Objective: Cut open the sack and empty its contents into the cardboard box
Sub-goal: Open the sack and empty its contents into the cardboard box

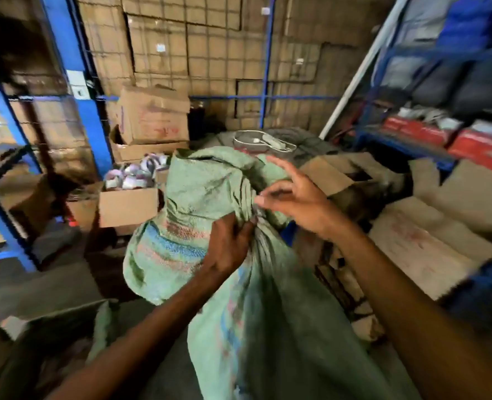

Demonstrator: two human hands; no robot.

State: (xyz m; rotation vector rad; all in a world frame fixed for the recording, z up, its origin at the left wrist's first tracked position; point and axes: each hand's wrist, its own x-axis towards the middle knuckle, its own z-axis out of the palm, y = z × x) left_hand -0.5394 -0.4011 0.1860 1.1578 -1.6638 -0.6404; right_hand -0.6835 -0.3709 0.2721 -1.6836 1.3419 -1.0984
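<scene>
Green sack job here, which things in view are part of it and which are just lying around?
Part of the job:
green sack
left hand, gripping the sack's gathered neck
right hand, fingers spread
open cardboard box

Lying about:
power strip
red boxes on shelf
stacked cartons

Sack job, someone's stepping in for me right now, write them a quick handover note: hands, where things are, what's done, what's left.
Left hand: grips the bunched neck of the green sack, which stands in front of you.
Right hand: open, fingers spread, just above the neck and right of the left hand, holding nothing. No knife or cutter is in view.
Boxes: an open cardboard box with small packets in it sits behind the sack to the left; more boxes lie to the right.
Done: sack held by its neck.
Left: the neck looks still gathered shut, so cut it open, then tip the contents into the box.
</scene>
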